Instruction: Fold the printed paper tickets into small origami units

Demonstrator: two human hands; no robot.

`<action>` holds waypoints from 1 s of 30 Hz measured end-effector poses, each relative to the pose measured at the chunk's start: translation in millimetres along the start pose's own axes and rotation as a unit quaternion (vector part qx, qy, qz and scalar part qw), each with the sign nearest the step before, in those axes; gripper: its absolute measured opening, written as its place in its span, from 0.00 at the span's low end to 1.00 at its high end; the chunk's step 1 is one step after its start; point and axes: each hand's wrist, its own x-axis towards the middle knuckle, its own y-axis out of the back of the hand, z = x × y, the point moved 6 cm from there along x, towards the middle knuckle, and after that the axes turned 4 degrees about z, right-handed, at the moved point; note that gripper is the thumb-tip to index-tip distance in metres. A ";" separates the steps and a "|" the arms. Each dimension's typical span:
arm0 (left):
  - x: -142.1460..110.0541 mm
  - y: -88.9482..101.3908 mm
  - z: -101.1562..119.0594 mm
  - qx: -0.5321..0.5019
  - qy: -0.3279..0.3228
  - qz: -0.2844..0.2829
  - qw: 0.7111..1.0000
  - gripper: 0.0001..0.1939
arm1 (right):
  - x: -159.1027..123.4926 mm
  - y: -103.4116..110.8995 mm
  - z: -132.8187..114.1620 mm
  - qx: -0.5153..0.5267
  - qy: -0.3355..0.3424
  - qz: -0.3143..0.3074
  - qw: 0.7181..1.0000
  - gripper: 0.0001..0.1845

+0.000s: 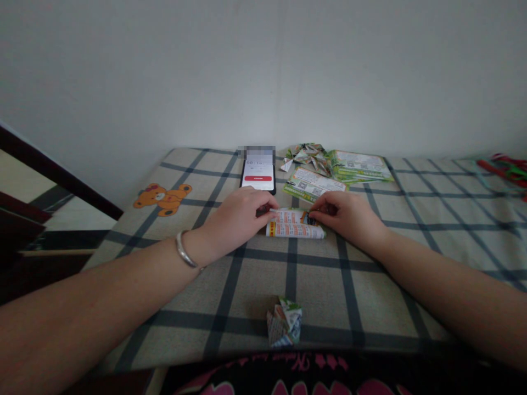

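Note:
Between my hands, a printed paper leaflet [294, 226] bends over on itself above the checked cloth. My left hand [242, 215] pinches its left upper edge between thumb and fingers; a silver bangle [185, 250] circles that wrist. At the right upper edge, my right hand [349, 215] grips the same leaflet with its fingertips. Close to the table's front edge sits a small folded paper piece [285, 322], apart from both hands.
Behind my left hand lies a phone [258, 173] with a timer on its screen. Beyond the leaflet are a loose flyer [315, 184], several folded paper pieces [308, 156] and a flyer stack [362, 164]. A bear cutout [162, 198] is at left, red-green items [506, 169] far right.

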 end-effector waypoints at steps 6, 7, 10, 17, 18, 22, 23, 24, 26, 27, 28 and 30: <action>2.4 -2.8 -2.2 0.030 -0.003 -0.010 0.999 0.05 | 1.6 -2.5 -0.2 -0.017 0.006 -0.012 1.000 0.03; 2.7 -3.2 -2.3 0.028 -0.003 -0.011 1.000 0.05 | 1.8 -2.7 -0.1 -0.018 0.009 -0.013 1.000 0.04; 3.0 -3.9 -2.6 0.025 -0.004 -0.014 1.000 0.05 | 2.3 -4.1 1.0 -0.016 0.009 -0.023 1.000 0.04; 3.7 -5.7 -4.8 0.034 -0.013 -0.027 0.999 0.07 | 3.2 -4.0 2.5 -0.033 0.004 -0.035 0.999 0.05; 3.8 -6.1 -5.4 0.037 -0.013 -0.028 0.999 0.08 | 3.3 -4.2 2.9 -0.036 0.006 -0.036 0.999 0.05; 3.9 -6.9 -6.8 0.047 -0.010 -0.031 0.998 0.09 | 3.5 -4.7 3.5 -0.039 0.026 -0.031 0.998 0.05; 3.9 -6.5 -6.4 0.050 -0.013 -0.026 0.998 0.09 | 3.5 -4.7 2.5 -0.038 0.039 -0.028 0.998 0.05; 3.7 -6.1 -5.2 0.050 -0.021 -0.021 0.998 0.09 | 3.5 -4.7 1.1 -0.036 0.053 -0.026 0.998 0.05; 3.0 -5.8 -1.0 0.044 -0.054 -0.018 0.997 0.07 | 3.2 -5.0 -2.4 -0.032 0.081 -0.027 0.996 0.05; 2.5 -6.1 1.6 0.043 -0.074 -0.021 0.996 0.06 | 3.0 -5.1 -4.2 -0.031 0.093 -0.028 0.995 0.05; 1.8 -6.8 4.3 0.046 -0.093 -0.028 0.994 0.04 | 3.0 -5.0 -5.8 -0.030 0.104 -0.028 0.994 0.05; 0.7 -8.2 8.6 0.061 -0.121 -0.045 0.990 0.05 | 3.0 -4.9 -8.4 -0.026 0.121 -0.029 0.992 0.05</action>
